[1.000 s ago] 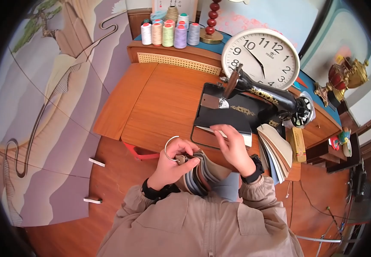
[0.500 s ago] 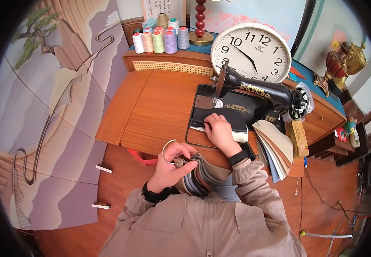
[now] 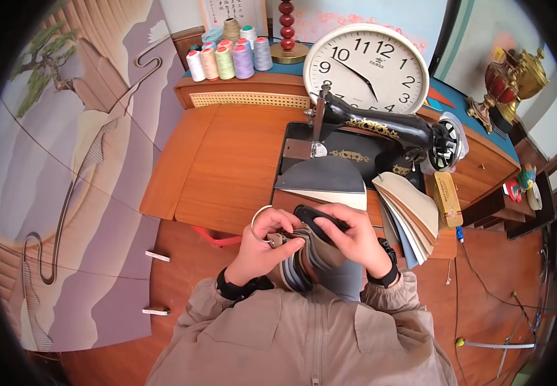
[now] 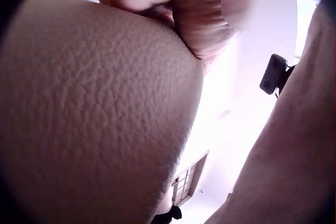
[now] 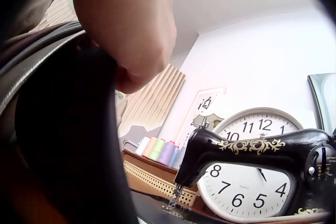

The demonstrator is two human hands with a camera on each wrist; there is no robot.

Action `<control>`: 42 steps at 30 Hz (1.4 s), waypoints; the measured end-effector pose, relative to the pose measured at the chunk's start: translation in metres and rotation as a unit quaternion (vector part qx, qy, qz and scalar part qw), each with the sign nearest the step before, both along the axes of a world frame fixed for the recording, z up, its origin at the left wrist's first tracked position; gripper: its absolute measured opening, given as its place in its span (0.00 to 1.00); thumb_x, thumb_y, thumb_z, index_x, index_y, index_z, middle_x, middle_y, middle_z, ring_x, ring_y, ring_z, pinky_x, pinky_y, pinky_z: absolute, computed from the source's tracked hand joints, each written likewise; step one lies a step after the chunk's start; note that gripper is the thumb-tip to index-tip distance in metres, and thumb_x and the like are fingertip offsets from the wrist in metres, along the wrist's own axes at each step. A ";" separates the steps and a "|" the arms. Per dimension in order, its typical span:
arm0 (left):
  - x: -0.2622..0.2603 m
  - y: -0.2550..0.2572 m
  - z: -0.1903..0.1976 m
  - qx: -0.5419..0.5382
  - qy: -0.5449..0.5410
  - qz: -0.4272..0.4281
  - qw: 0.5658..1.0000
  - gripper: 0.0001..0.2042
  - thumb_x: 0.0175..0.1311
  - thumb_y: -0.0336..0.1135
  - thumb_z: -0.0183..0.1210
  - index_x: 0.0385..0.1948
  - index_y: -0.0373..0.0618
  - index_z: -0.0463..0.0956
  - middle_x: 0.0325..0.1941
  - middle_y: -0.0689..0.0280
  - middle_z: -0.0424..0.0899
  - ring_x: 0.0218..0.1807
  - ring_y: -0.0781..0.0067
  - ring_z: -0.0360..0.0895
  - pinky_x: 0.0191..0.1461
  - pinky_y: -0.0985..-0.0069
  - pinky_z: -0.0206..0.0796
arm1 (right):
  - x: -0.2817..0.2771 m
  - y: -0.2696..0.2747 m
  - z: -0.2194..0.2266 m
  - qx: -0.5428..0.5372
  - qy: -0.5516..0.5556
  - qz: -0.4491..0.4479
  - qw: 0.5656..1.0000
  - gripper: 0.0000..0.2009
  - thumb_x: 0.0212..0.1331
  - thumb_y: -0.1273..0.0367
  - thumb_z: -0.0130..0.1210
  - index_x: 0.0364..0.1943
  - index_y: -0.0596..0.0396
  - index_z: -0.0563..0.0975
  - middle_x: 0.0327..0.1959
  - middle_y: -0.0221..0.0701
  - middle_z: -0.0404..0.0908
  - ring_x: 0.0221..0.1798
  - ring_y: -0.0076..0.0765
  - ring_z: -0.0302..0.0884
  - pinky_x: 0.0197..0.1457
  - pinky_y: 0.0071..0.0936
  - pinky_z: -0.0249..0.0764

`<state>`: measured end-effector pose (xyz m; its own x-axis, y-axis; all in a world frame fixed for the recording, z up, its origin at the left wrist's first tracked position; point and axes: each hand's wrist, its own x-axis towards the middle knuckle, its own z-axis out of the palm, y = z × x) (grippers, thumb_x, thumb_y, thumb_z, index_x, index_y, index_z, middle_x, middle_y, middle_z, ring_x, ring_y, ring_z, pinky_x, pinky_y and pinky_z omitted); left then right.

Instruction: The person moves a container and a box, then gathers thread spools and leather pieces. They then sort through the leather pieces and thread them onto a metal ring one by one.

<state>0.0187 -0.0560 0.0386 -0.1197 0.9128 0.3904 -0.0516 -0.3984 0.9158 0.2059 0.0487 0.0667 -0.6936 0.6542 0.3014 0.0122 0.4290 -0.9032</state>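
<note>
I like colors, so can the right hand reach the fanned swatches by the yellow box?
Probably yes: the right hand pinches a dark swatch it would need to put down, but nothing seems to block the fanned swatches.

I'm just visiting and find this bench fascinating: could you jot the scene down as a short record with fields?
Left hand: grips a bundle of grey, brown and blue leather-like swatches
Ring: pale, curved hoop at that hand's fingers
Right hand: pinches a black, leather-like swatch; whether it joins the bundle is unclear
Work surface: reddish-brown wooden table
Machine: black sewing machine with gold ornament
Beside it: long yellow box
Behind it: round, white-rimmed clock
Thread: multicoloured cone-shaped spools
</note>
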 end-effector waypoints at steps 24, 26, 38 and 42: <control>0.020 0.008 0.009 0.005 -0.066 -0.047 0.997 0.17 0.56 0.17 0.66 0.40 0.42 0.67 0.48 0.64 0.68 0.47 0.81 0.73 0.51 0.81 0.67 | 0.033 0.005 0.027 0.186 -0.061 0.084 0.977 0.12 0.61 0.73 0.57 0.48 0.56 0.81 0.32 0.38 0.80 0.35 0.49 0.79 0.38 0.38 0.74; 0.018 0.007 0.010 0.017 -0.063 -0.042 0.997 0.17 0.56 0.17 0.66 0.40 0.42 0.68 0.49 0.62 0.71 0.48 0.80 0.74 0.52 0.80 0.68 | 0.033 -0.003 0.018 0.193 -0.050 0.081 0.977 0.12 0.60 0.74 0.57 0.49 0.56 0.80 0.28 0.37 0.75 0.32 0.48 0.76 0.36 0.38 0.73; 0.001 -0.002 -0.001 0.025 -0.087 -0.028 0.995 0.18 0.56 0.20 0.67 0.45 0.42 0.68 0.48 0.59 0.79 0.49 0.75 0.77 0.54 0.76 0.70 | 0.008 -0.050 0.000 0.205 -0.013 -0.012 0.979 0.29 0.48 0.66 0.73 0.55 0.64 0.76 0.46 0.41 0.78 0.39 0.46 0.82 0.41 0.33 0.79; -0.004 -0.013 0.008 -0.005 -0.078 -0.018 0.997 0.18 0.56 0.21 0.66 0.48 0.39 0.72 0.47 0.60 0.79 0.48 0.75 0.77 0.52 0.77 0.70 | 0.002 -0.057 0.004 0.233 -0.013 -0.018 0.972 0.27 0.51 0.69 0.69 0.57 0.60 0.74 0.46 0.37 0.78 0.39 0.43 0.82 0.38 0.33 0.80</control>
